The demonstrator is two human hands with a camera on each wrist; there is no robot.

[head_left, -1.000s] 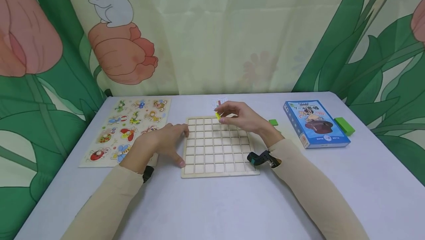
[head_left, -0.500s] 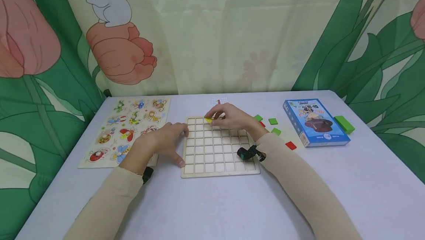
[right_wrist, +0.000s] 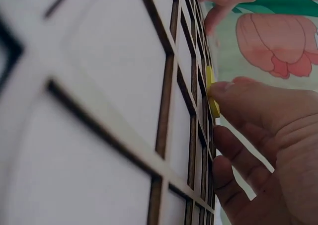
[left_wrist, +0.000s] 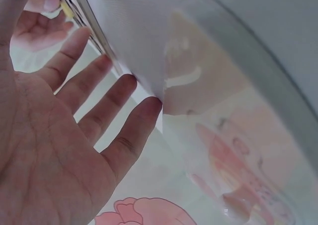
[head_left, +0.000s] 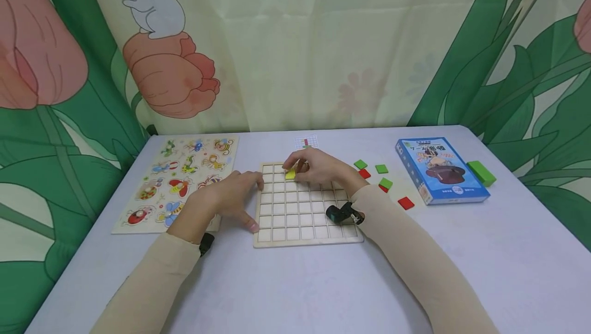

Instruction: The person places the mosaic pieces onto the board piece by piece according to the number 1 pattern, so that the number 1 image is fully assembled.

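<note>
A pale wooden grid board [head_left: 308, 244] lies on the table in front of me. My right hand [head_left: 321, 164] is over its far left part and pinches a small yellow tile [head_left: 290, 174] at the grid. In the right wrist view the thumb presses on the yellow tile [right_wrist: 213, 92], which stands slightly tilted against the grid bars. At the board's left edge rests my left hand [head_left: 226, 196], thumb near the front corner and fingers further back. The left wrist view shows this hand's fingers [left_wrist: 121, 106] spread and nearly straight along the edge.
Right of the board lie several loose green and red tiles, among them a red tile [head_left: 406, 202] and a green tile [head_left: 381, 169]. Beyond are a blue box [head_left: 443, 172] and a green block [head_left: 481, 173]. An insect picture board [head_left: 152, 185] lies left; a small grid card [head_left: 306, 141] lies behind.
My right hand has moved left and down onto the grid with the yellow tile. Its arm has uncovered red and green tiles at the right. The left hand has stayed in place.
</note>
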